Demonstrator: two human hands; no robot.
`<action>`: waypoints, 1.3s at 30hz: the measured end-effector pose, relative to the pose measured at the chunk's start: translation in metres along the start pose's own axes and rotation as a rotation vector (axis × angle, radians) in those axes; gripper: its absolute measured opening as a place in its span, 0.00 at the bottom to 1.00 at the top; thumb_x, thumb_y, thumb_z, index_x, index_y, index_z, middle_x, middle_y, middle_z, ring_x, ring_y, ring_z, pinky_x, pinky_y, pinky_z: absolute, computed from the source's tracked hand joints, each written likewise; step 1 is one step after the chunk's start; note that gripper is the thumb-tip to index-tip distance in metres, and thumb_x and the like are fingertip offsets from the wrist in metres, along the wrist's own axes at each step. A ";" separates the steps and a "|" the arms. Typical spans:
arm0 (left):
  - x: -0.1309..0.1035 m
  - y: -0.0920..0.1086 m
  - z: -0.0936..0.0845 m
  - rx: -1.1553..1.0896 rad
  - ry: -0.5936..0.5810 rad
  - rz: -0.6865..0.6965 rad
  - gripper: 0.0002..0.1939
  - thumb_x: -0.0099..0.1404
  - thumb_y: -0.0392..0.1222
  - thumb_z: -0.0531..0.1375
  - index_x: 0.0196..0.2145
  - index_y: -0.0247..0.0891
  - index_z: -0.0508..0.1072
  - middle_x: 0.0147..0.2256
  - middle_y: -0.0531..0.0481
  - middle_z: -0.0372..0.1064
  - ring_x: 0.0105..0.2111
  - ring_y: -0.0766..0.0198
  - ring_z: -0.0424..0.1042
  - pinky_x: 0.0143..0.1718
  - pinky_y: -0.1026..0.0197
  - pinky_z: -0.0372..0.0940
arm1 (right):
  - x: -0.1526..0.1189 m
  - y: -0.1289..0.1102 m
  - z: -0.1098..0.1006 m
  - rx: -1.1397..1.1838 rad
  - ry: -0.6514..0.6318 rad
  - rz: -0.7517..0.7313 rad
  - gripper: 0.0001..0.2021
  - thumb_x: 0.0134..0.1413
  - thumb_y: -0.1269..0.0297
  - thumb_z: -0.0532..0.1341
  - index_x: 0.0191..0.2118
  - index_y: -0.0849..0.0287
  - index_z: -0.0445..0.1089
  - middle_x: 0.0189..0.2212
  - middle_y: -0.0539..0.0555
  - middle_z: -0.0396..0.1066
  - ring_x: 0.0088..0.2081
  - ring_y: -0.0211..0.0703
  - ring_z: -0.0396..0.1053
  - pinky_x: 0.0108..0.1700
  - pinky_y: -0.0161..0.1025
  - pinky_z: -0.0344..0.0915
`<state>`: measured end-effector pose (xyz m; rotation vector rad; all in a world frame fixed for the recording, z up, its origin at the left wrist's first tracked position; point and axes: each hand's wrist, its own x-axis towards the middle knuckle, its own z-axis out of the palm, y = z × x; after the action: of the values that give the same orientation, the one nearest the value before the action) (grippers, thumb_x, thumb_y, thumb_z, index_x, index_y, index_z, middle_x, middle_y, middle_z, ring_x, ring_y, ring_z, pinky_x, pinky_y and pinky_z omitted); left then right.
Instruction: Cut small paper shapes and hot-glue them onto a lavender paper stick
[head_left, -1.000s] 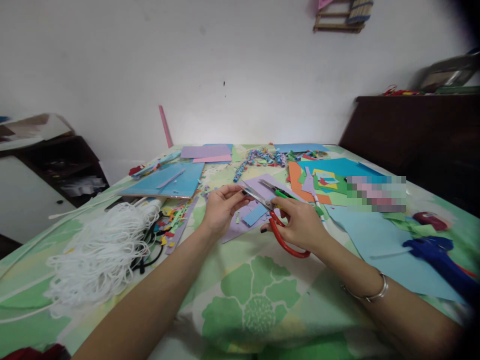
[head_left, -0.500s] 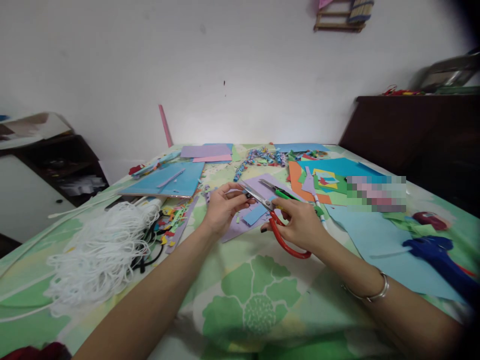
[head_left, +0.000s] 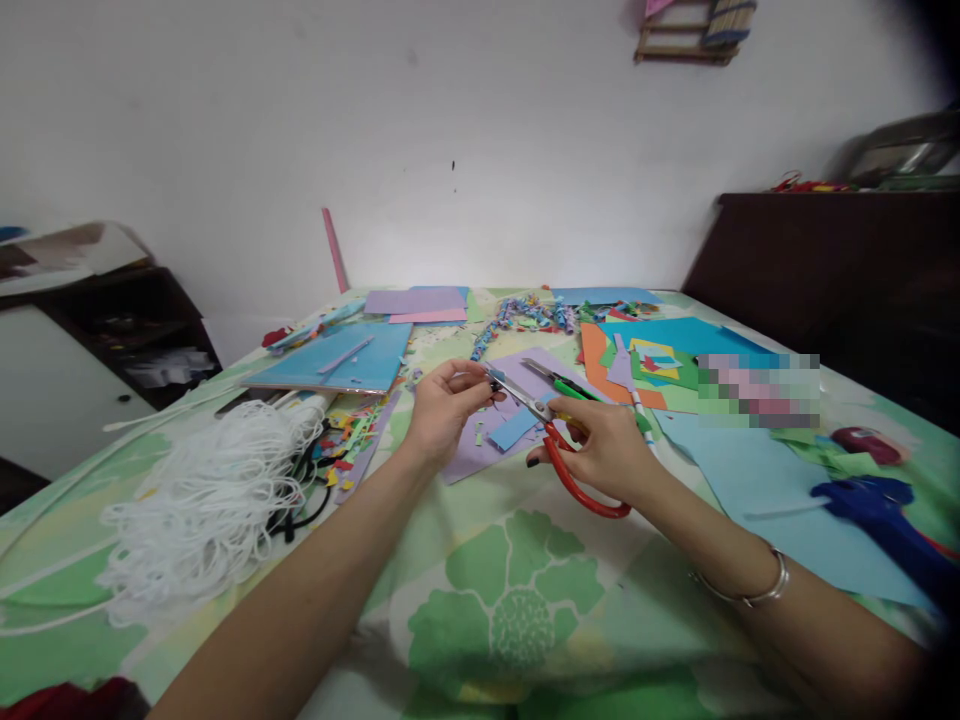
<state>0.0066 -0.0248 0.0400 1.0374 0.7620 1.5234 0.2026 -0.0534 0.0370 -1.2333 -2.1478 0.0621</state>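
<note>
My right hand is closed on the red-handled scissors, whose blades point up and left to my left hand's fingertips. My left hand is pinched at the blade tips; what it holds there is too small to name. Under the blades lies a purple sheet with a blue paper strip and small cut bits on it. Beside the blades, on the same sheet, rests a pair of scissors with green and black handles.
White cord is heaped at the left, near a blue pack. A blue glue gun lies on pale blue paper at the right. Coloured sheets and a curly paper garland are farther back.
The whole view has shifted slightly, so things appear a little farther right. Both hands keep nearly the same pose around the red-handled scissors.
</note>
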 end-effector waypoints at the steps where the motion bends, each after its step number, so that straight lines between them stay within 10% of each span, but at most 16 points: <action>1: 0.000 0.000 0.000 -0.004 0.001 -0.001 0.16 0.42 0.33 0.69 0.29 0.35 0.69 0.24 0.53 0.73 0.23 0.65 0.74 0.29 0.64 0.64 | 0.000 0.000 0.000 -0.001 -0.002 -0.001 0.19 0.44 0.48 0.64 0.34 0.60 0.71 0.18 0.47 0.59 0.21 0.35 0.54 0.25 0.33 0.48; 39: 0.010 0.020 -0.018 0.335 -0.218 0.067 0.22 0.45 0.30 0.65 0.31 0.40 0.55 0.24 0.54 0.73 0.22 0.65 0.73 0.26 0.64 0.64 | 0.002 0.004 -0.009 0.005 -0.122 -0.046 0.22 0.44 0.46 0.64 0.36 0.62 0.73 0.15 0.46 0.57 0.20 0.35 0.53 0.24 0.34 0.49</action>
<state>-0.0186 -0.0181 0.0525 1.4644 0.8516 1.3363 0.2100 -0.0516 0.0438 -1.2036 -2.2784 0.1263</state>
